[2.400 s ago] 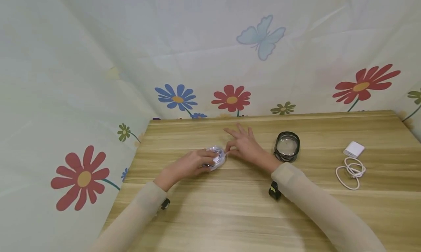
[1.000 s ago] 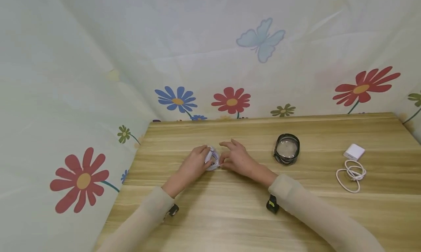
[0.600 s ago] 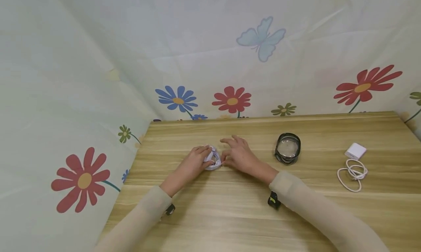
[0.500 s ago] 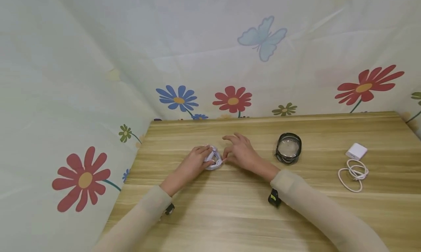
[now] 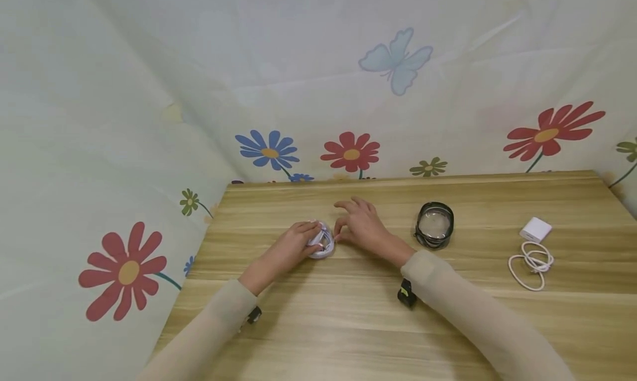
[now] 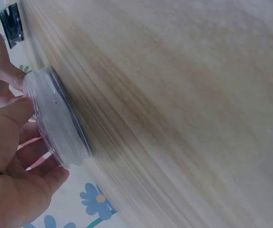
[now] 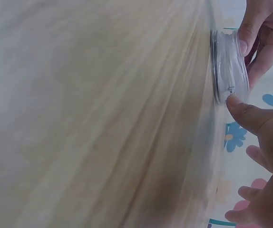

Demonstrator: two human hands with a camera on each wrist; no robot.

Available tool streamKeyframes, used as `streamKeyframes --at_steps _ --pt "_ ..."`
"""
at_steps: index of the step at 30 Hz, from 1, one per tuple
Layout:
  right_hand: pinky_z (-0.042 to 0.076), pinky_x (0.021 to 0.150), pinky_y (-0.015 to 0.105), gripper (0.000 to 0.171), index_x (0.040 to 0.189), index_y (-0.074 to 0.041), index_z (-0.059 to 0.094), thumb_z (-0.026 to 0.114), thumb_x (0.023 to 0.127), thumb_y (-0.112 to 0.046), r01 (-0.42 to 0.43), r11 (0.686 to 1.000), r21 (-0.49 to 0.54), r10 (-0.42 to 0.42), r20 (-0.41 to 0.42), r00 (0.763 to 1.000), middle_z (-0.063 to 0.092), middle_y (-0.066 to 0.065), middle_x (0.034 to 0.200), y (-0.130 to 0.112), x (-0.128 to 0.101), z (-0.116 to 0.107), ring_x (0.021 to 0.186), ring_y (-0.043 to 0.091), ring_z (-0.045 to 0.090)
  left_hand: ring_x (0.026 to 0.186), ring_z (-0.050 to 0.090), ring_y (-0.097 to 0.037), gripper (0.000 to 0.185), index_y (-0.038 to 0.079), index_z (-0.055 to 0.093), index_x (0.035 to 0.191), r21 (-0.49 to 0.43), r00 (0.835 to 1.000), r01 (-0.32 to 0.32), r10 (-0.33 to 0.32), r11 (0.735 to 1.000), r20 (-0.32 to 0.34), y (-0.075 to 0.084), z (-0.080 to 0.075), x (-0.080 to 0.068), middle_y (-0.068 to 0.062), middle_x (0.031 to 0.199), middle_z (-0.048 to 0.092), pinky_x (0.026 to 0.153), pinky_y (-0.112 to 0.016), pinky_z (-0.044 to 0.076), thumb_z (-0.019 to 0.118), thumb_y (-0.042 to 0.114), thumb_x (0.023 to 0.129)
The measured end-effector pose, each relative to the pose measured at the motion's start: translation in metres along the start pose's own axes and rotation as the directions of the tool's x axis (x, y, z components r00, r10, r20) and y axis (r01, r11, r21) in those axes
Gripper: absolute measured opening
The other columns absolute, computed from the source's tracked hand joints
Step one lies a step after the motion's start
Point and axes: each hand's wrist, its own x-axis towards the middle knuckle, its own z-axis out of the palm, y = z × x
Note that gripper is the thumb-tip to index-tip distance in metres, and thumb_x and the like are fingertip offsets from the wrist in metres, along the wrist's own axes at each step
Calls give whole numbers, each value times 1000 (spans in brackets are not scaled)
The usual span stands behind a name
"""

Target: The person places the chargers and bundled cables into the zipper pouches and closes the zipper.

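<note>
Wooden table (image 5: pixel 348 325), set into a corner hung with flower-and-butterfly cloth (image 5: pixel 149 93).

Item 1: round case (image 5: pixel 322 243), clear with a white cable coiled inside. Lies flat on the table, left of centre, between both hands. Disc-shaped, so no long axis in plan; its flat faces are level with the tabletop, as the left wrist view (image 6: pixel 55 116) and right wrist view (image 7: pixel 229 66) both show it, edge-on against the wood.

Item 2: left hand (image 5: pixel 291 248). Comes at the case from the near left. Thumb and fingers curl round the rim and grip it, thumb across the near edge in the left wrist view.

Item 3: right hand (image 5: pixel 363 229). Lies directly right of the case, touching it. Thumb tip presses the rim at a small tab or zip pull; whether a finger pinches from the other side cannot be told. Remaining fingers are spread and relaxed above the table, holding nothing.

Relation of note: case sits between the two hands, left hand bracing from the left, right thumb on the rim's right side. Both hands are in contact; neither is nearer.

Item 4: second round case (image 5: pixel 434 223), dark-rimmed, well right of the right hand, untouched.

Item 5: white charger (image 5: pixel 535 229) with looped white cable (image 5: pixel 532 262), far right, well apart from both hands.
</note>
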Motion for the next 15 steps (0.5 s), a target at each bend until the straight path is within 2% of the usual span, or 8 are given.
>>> streamKeyframes --at_steps 7,12,15 --pt "30 108 73 11 83 -27 78 84 85 -36 -9 999 -43 10 25 1000 52 9 150 -2 4 -3 142 52 33 135 53 -35 53 -1 58 141 -7 1000 -21 21 1000 -3 -3 0 0 -19 144 57 113 -46 42 70 27 98" --pt "37 105 69 11 81 -24 76 83 86 -32 -44 999 16 42 91 995 55 10 145 -5 -2 -10 137 44 42 136 51 -34 54 2 57 143 -61 1000 18 -18 998 0 -3 1 -2 -18 146 55 113 -45 42 69 30 98" --pt "39 103 68 11 81 -24 76 82 87 -32 -44 999 22 42 98 994 56 10 144 -6 -5 -12 134 42 44 137 51 -34 55 3 55 145 -76 999 35 -35 997 2 -2 1 -3 -18 147 54 113 -45 42 68 31 99"
